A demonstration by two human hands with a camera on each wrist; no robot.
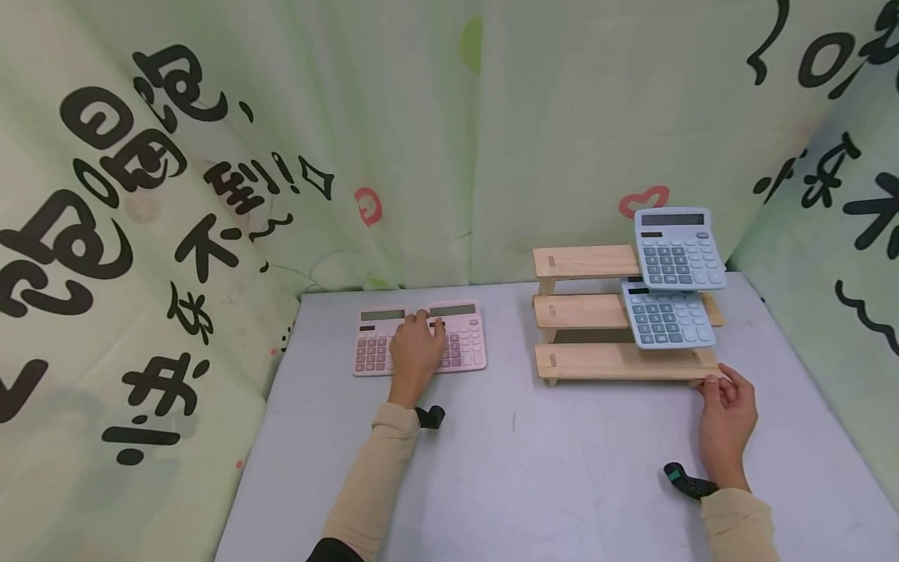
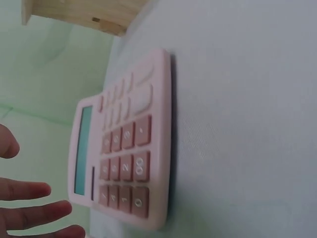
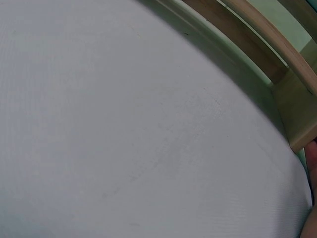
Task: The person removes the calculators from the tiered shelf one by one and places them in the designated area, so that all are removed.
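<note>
Two pink calculators lie side by side on the table, the left calculator [image 1: 372, 355] and the right calculator [image 1: 467, 343]. Over their adjoining edges is my left hand [image 1: 416, 351], its fingers reaching toward the displays. In the left wrist view, loosely spread fingers [image 2: 37, 215] show beside the display of a pink calculator [image 2: 131, 148]. A three-step wooden stand [image 1: 597, 359] carries two blue calculators, an upper one [image 1: 677, 254] overlapping a lower one [image 1: 667, 320]. My right hand [image 1: 730, 414] holds the stand's front right corner with thumb and curled fingers; most of it is outside the right wrist view.
Pale cloth covers the table [image 1: 548, 468]. Printed curtains [image 1: 393, 140] enclose its back and sides. Black straps with small attachments sit at both wrists, one a right wrist device [image 1: 691, 481].
</note>
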